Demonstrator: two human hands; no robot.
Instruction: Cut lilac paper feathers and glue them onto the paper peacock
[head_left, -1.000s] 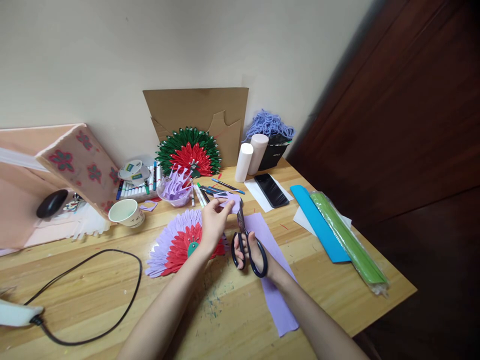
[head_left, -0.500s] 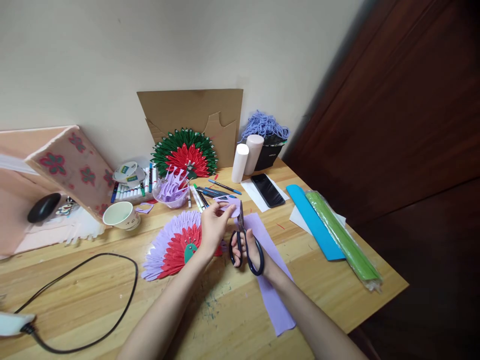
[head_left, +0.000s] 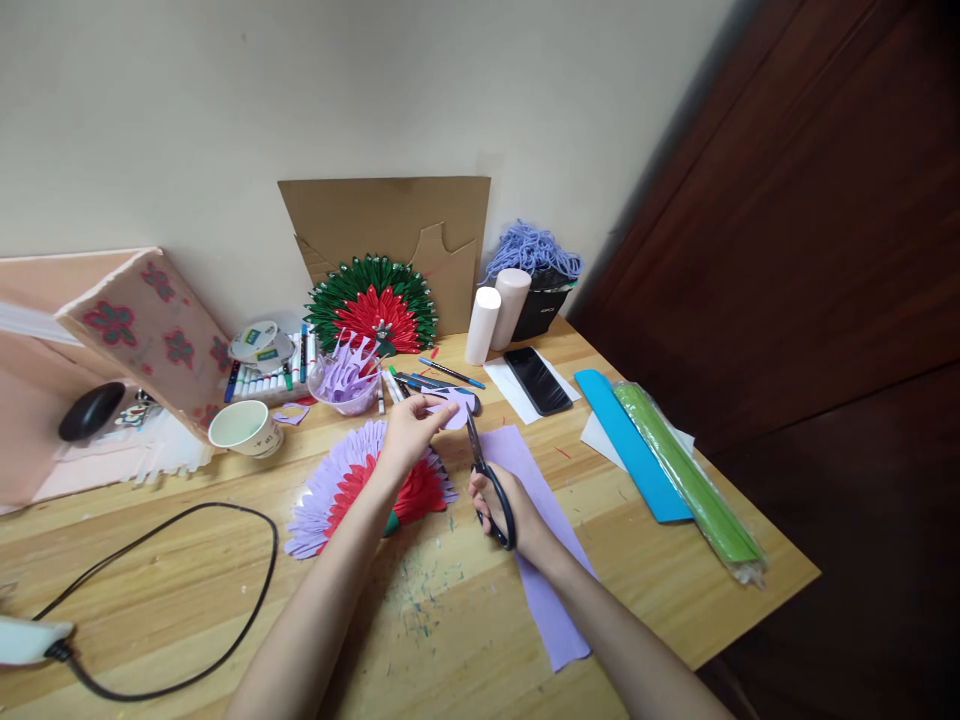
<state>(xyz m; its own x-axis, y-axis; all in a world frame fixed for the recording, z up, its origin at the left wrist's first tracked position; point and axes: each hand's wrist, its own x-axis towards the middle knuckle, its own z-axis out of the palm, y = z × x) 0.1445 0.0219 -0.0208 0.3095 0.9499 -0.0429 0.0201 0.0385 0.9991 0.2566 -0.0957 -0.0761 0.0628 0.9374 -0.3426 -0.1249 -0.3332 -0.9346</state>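
Note:
Between the thumb and fingers of my left hand [head_left: 411,430] is a small piece of purple paper [head_left: 456,410]. My right hand [head_left: 511,505] grips black-handled scissors [head_left: 501,508], their blades pointing up at the edge of that piece. Under my right wrist lies a long purple paper strip [head_left: 544,570]. Below my left forearm rests a fan of purple and red paper petals [head_left: 315,505], partly covered by the arm. A clear bowl of purple paper scraps [head_left: 346,385] stands just behind it.
A paper cup [head_left: 246,430] stands left, near a looped black cable [head_left: 274,560]. Pens [head_left: 450,373], a phone [head_left: 537,380] and white cylinders [head_left: 484,325] sit behind my hands. At right lie blue paper [head_left: 637,450] and a wrapped green roll [head_left: 690,480]. A green-red fan [head_left: 375,305] leans on cardboard.
Both hands have shifted, the left one leftward with the purple piece. The scissors have turned and their handles have come closer together.

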